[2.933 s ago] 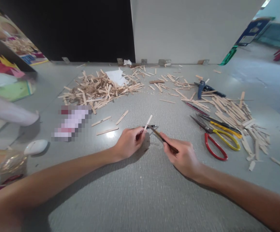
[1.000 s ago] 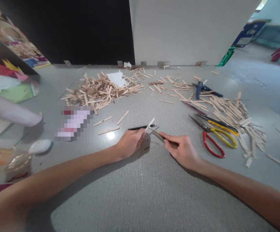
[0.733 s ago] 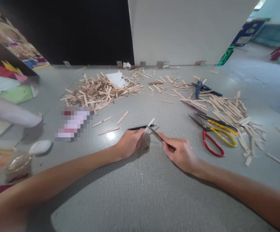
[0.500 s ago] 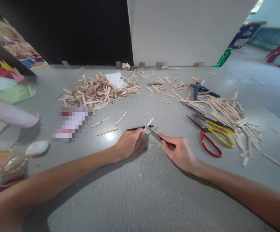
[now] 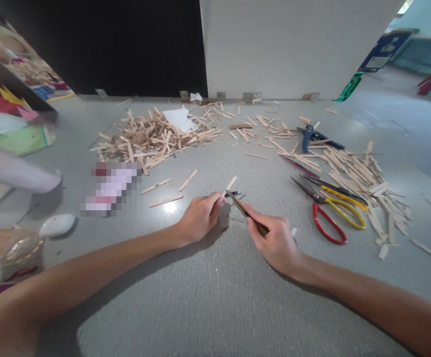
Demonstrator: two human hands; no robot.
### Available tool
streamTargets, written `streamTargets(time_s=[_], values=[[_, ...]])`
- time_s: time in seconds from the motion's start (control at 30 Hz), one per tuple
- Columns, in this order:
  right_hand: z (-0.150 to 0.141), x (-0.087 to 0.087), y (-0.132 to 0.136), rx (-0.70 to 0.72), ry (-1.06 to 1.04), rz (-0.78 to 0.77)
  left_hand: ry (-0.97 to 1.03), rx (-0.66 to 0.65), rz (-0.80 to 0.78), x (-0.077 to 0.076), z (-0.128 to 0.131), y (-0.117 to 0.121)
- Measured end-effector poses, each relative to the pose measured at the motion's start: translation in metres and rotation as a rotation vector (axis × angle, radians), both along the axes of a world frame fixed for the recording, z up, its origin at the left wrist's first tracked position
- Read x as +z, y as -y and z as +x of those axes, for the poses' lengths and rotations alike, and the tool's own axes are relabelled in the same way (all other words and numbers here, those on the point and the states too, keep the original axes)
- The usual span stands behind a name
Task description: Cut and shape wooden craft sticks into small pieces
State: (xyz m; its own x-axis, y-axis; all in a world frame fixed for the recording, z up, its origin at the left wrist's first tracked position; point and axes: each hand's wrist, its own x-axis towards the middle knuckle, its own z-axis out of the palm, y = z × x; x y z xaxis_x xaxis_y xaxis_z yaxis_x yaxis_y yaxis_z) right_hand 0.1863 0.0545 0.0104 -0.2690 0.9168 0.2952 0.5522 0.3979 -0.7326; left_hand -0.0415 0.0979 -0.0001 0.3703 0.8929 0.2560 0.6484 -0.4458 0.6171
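Craft wkshp.-type area; bldg. type unclear. Note wooden sticks [image 5: 155,140], scissors [image 5: 321,199] & blue tool [image 5: 306,137] on grey worktop [image 5: 215,307].

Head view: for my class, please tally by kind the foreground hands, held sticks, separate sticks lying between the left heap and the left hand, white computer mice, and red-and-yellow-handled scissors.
Left hand and right hand: 2
Held stick: 1
Separate sticks: 3
White computer mouse: 1
Scissors: 1
Total: 8
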Motion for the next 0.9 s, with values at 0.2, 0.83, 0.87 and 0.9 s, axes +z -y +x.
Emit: streamTargets(time_s=[0.2,0.83,0.87,0.9], values=[[-0.001,-0.002,0.003,-0.004,0.007,0.101,0.106,-0.04,-0.046,0.01,0.0,-0.001],[0.0,0.003,0.001,-0.093,-0.113,0.009,0.265,-0.107,-0.225,0.015,0.0,-0.003],[0.0,0.004,0.0,-0.106,-0.12,-0.008,0.252,-0.11,-0.206,0.015,0.001,-0.003],[-0.001,0.004,0.0,-0.114,-0.122,-0.019,0.244,-0.112,-0.187,0.014,0.001,-0.002]])
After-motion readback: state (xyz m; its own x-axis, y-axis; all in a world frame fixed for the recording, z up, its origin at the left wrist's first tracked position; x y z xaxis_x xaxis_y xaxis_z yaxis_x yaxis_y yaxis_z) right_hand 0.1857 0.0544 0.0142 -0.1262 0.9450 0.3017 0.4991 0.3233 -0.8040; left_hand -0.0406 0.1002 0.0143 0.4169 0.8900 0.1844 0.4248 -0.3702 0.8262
